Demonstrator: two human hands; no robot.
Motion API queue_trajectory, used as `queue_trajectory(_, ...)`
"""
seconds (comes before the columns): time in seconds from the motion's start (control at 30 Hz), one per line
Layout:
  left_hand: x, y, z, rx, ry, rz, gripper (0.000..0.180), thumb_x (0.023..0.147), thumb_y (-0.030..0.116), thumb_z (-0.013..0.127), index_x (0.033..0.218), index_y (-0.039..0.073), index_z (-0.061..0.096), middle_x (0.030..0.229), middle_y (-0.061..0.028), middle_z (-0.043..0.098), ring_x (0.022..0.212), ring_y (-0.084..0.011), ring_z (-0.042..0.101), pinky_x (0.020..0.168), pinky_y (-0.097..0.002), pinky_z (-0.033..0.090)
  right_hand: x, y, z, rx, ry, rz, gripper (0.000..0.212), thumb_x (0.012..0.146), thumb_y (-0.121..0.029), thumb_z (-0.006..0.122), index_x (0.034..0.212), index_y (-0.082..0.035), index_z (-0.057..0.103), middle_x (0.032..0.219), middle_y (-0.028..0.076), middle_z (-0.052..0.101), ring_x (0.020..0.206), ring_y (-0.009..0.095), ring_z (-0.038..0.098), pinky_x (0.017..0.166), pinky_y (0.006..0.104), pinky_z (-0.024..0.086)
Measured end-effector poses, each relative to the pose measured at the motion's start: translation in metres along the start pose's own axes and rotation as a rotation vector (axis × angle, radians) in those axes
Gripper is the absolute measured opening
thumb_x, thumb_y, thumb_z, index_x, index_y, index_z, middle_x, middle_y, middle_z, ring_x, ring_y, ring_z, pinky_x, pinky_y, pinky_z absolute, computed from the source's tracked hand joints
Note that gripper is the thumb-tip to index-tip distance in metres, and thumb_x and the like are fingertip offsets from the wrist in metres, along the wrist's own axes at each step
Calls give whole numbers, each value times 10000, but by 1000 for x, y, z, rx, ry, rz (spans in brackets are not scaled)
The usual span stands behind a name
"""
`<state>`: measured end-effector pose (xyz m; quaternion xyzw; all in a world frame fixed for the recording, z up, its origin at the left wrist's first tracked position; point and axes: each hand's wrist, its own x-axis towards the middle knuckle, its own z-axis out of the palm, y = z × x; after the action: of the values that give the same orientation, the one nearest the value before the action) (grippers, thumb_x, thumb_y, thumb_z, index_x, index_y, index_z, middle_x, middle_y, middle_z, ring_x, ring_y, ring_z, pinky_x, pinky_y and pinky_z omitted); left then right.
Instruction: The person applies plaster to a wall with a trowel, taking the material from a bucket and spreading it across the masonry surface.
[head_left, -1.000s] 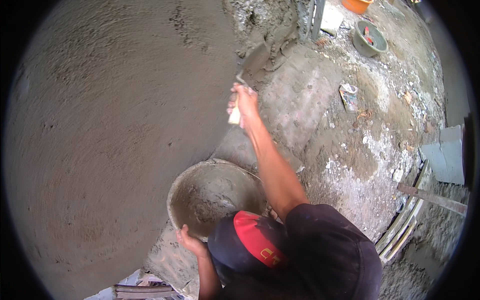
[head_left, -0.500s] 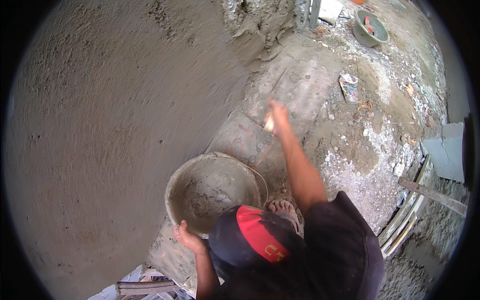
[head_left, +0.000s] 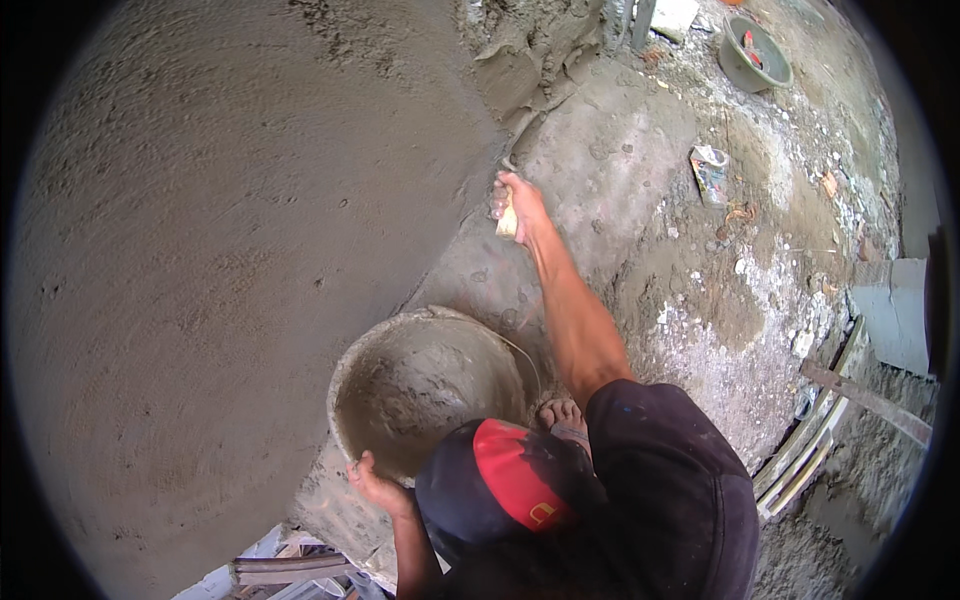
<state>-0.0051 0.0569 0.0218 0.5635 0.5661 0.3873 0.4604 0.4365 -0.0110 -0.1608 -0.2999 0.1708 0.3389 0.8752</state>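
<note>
A wide mortar-coated bucket [head_left: 345, 375] stands at the foot of the wall, with wet grey mortar [head_left: 420, 395] inside. My left hand [head_left: 380, 487] grips its near-left rim. Farther forward, my right hand [head_left: 522, 208] is closed around the pale handle [head_left: 508, 218] of what looks like a trowel. The tool is held low at the joint between the wall and the ground, and its blade is mostly hidden. Grey mortar covers the wall [head_left: 200, 250] on the left, smooth low down and rougher toward the top.
A second bucket [head_left: 740, 70] with a red item inside stands at the far right. A crumpled packet [head_left: 710, 175] lies on the debris-strewn ground. Wooden strips [head_left: 815, 440] and a grey panel [head_left: 892, 315] are at the right. A dark cap with a red panel [head_left: 510, 470] hides part of the bucket.
My right hand has moved forward and left with the tool, from above the ground to the wall's base. My left hand stays at the bucket's rim.
</note>
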Motion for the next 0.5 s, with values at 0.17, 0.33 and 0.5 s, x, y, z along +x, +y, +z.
queue_trajectory(0.17, 5, -7, -11, 5, -88, 33, 217, 861, 153, 541, 956, -34, 594, 1048, -113, 543, 1006, -202, 514, 895, -347, 431, -34, -10, 22, -129, 97, -72, 165, 874, -190, 605, 907, -51, 522, 672, 40, 474, 469, 140, 447, 378, 305, 395)
queue_trajectory(0.33, 9, -15, -12, 291, -97, 225, 176, 884, 125, 536, 896, -31, 616, 1028, -107, 528, 1019, -203, 501, 903, -360, 428, -70, 17, 49, -319, 182, -148, 201, 874, -196, 612, 999, -53, 545, 679, 31, 487, 486, 135, 462, 381, 313, 408)
queue_trajectory(0.5, 7, -6, -11, 328, -29, 258, 178, 879, 117, 537, 883, -44, 614, 1011, -97, 503, 987, -207, 503, 904, -354, 426, -138, 43, 47, -65, 92, 8, 162, 855, -212, 590, 927, -77, 536, 662, 17, 471, 475, 129, 448, 387, 309, 389)
